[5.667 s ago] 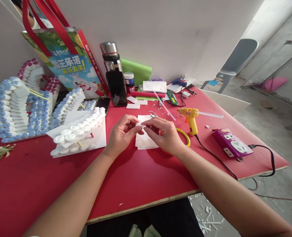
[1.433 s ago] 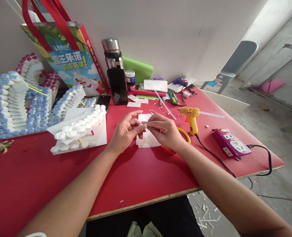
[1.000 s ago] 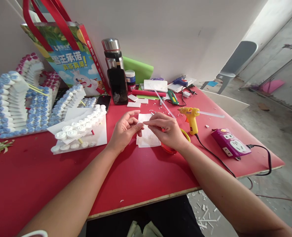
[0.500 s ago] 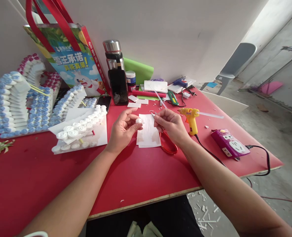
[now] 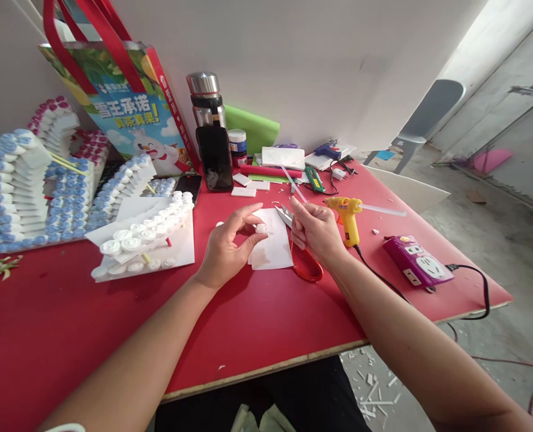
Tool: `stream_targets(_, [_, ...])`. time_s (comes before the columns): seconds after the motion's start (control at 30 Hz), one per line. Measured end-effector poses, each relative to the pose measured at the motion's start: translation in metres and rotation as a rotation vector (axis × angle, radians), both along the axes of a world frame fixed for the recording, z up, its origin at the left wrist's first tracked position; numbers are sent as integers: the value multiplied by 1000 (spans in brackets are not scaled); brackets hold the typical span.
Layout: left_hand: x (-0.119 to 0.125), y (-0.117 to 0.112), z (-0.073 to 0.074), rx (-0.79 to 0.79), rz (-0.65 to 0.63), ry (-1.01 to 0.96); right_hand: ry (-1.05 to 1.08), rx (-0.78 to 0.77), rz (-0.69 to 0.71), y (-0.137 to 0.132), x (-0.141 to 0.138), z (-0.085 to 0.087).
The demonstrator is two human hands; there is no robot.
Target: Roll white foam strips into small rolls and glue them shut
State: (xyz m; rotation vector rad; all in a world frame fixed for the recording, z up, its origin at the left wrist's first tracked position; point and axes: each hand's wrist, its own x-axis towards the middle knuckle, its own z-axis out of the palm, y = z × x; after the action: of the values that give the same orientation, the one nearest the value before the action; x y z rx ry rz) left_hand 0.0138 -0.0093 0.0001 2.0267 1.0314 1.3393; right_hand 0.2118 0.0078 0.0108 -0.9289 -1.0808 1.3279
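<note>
Between the thumb and fingers of my left hand [image 5: 227, 243] is a small white rolled flower [image 5: 261, 228], held just above a stack of white paper sheets [image 5: 271, 255]. My right hand [image 5: 314, 225] is closed, thumb against curled fingers; whatever it may pinch is too small or hidden. Partly beneath that hand lie scissors, with their metal blades [image 5: 284, 216] over the paper and a red handle [image 5: 309, 271] on the table. To the left, rows of similar white flowers [image 5: 129, 242] sit on a white board piece.
Right of my hands stand a yellow glue gun [image 5: 350, 219] and a purple power strip [image 5: 418, 264], both corded. Behind are a phone [image 5: 215, 157] against a steel bottle [image 5: 203, 84] and a green cutter [image 5: 314, 179]. Blue-and-white flower pieces [image 5: 17, 192] and a bag [image 5: 131, 120] occupy the left.
My right hand has lifted slightly and turned, its fingers curling in, so more of the scissor blades shows. My left hand has shifted a little right and down with the white flower.
</note>
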Motion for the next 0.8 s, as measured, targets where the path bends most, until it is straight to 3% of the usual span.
stream_targets(0.2, [0,2,-1,-17,-2,-13,169,-44,79,3,3,6])
stream_targets(0.33, [-1,2,-1,-39,14,-27,151,-21,123,4,6,6])
stream_targets(0.4, [-1,3,-1,-56,19,-30,74,18,62,6,8,5])
stream_targets(0.6, [-2,4,-4,-59,2,-53,-307,273,-299,10,21,5])
stream_targets(0.8, [-2,4,-6,-79,1,-51,-405,259,-409,11,25,6])
